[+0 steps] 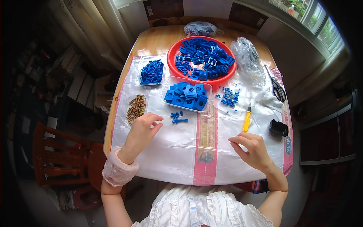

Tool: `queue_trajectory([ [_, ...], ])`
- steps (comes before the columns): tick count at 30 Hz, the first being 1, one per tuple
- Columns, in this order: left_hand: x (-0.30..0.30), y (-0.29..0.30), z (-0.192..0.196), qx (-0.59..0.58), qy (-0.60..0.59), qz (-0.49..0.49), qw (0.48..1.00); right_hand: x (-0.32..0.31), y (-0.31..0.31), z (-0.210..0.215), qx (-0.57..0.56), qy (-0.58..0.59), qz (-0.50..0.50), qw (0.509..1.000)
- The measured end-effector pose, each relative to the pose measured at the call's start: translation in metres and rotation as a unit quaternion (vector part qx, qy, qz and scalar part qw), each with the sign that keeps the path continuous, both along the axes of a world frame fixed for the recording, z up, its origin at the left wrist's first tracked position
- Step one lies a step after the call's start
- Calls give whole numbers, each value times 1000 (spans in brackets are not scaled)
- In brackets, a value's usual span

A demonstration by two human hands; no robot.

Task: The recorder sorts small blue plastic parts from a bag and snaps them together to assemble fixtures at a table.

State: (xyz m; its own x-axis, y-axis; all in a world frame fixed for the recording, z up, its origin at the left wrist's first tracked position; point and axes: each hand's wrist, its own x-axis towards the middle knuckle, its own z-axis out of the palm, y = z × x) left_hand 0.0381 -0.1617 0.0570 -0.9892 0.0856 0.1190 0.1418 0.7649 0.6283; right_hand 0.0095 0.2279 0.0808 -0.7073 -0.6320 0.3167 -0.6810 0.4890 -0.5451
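the lower edge cuts off the white blouse (pixel 166 210), and the blue bits (pixel 229 97) are too small to identify.

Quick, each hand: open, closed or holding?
Left hand: open, nothing visible in it.
Right hand: open, nothing visible held, below the slim yellow-handled tool.

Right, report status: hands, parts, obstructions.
Left hand open, nothing visibly held, near loose blue parts. Right hand open likewise. Yellow-handled tool lies just beyond right hand.
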Motion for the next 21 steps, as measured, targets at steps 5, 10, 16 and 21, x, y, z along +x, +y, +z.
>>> queue_trajectory([
  [5, -9, 36, -12, -104, 95, -31, 990, 0, -16, -6, 22, 0, 56, 998],
  [10, -23, 41, -29, -168, 128, -90, 973, -1, -27, -13, 76, 16, 121, 990],
  [16, -33, 36, -37, -153, 121, -131, 972, -25, -63, -24, 99, 78, 164, 978],
  [21, -33, 28, -43, -40, 79, -126, 988, -48, -114, -42, 139, 123, 129, 974],
])
